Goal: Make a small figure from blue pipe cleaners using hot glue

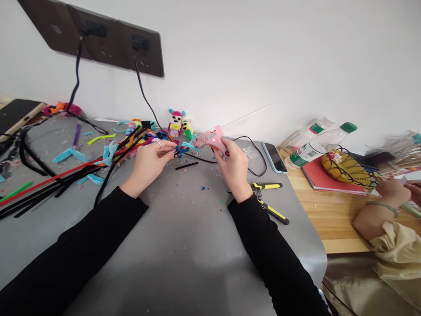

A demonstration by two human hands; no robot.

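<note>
My right hand [234, 166] is wrapped round the handle of a pink glue gun [213, 138], with a long clear glue stick [250, 115] poking out of its back end. The gun's nozzle end points left and is covered in fuzz and glue strands. In a pinch, my left hand [153, 162] holds a small blue pipe-cleaner piece [181, 150] just left of the nozzle. Whether the two touch, I cannot tell. A light-blue pipe-cleaner piece [190, 144] shows by the nozzle. Below lies a short black pipe-cleaner piece [186, 166] on the grey mat [184, 245].
Pipe-cleaner dolls [175, 122] stand against the wall. Long black and red pipe cleaners [62, 180] spread at left. Yellow-handled pliers [274, 213] and a phone [275, 158] lie at right, near plastic bottles [309, 151]. A co-worker's arm [378, 210] is further right. Black cables cross the mat.
</note>
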